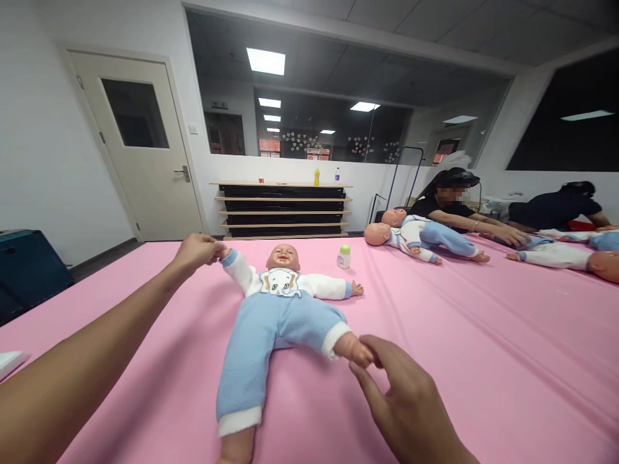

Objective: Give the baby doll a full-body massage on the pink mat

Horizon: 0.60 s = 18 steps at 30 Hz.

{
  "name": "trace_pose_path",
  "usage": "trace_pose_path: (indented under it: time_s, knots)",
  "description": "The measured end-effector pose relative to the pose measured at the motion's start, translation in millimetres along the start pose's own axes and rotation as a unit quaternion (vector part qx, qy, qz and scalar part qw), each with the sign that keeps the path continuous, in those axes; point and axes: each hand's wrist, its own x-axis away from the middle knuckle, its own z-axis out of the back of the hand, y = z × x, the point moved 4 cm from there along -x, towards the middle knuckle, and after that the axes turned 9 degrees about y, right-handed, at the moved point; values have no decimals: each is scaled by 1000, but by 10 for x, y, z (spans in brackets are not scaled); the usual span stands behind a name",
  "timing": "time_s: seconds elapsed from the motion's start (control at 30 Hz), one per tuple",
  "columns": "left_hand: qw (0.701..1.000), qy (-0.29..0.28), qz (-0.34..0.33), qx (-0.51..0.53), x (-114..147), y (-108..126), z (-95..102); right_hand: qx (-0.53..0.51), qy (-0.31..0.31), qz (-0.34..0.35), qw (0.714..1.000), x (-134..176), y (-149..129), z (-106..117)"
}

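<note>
A baby doll (278, 316) in a white top with an elephant face and light blue trousers lies on its back on the pink table cover (169, 361). At the far left, my left hand (199, 250) is closed around the doll's hand, with that arm stretched out and slightly raised. Near the front, the fingers and thumb of my right hand (403, 393) pinch the doll's foot (358, 350) on the right side of the view. The doll's other arm rests outstretched on the cover. A small white bottle with a green cap (343, 256) stands beyond that arm.
More dolls (420, 235) lie at the right, where a co-worker (449, 200) reaches across one and another person (556, 206) leans farther right. Behind the table stands a stack of shelves (285, 209). A white object (9, 362) sits at the left edge.
</note>
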Motion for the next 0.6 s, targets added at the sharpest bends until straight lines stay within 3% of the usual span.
trace_pose_path:
  time_s: [0.1,0.2,0.3,0.37,0.47,0.6]
  knots:
    - [994,-46,-87,-47,11,603,-171,-24,-29,32,999,-327,-148,-154]
    - [981,-79,-161,-68,300,1123,-512,-23,-88,42,995,-526,-251,-528]
    - [964,-113,-225,-85,697,1423,-897,-18,-142,33,989,-582,-292,-950]
    - [958,-117,-248,-85,883,1507,-1047,-23,-158,27,987,-577,-299,-1122]
    - [955,-120,-257,-86,922,1517,-1021,-37,-164,27,985,-553,-297,-1108]
    - [966,-90,-229,-83,554,1303,-627,-46,-114,35,992,-479,-264,-647]
